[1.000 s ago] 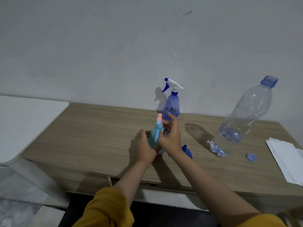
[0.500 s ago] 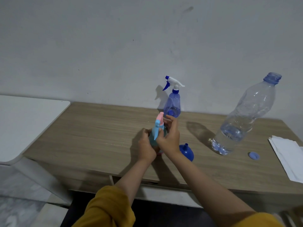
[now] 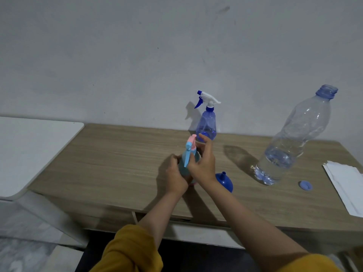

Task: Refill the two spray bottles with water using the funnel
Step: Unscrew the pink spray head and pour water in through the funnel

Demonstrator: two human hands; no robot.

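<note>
**Both hands on the teal spray bottle**

Left hand (image 3: pixel 175 178) has its grip wrapped around the body of the teal spray bottle (image 3: pixel 185 163), which stands on the wooden surface (image 3: pixel 117 160). The right hand (image 3: pixel 204 163) closes over the bottle's neck just under the pink and blue trigger head (image 3: pixel 191 145), fingers curled behind it; whether the head is screwed tight or loose cannot be told from here. Just right of the teal bottle, the blue funnel (image 3: pixel 225 181) lies on the surface, spout up. Behind the teal bottle, against the wall, stands the blue spray bottle (image 3: pixel 207 124) with its white trigger on. Well right of the teal bottle stands the uncapped water bottle (image 3: pixel 290 146), partly filled, its blue cap (image 3: pixel 305 185) beside its base. White paper (image 3: pixel 347 185) lies farther right.
</note>
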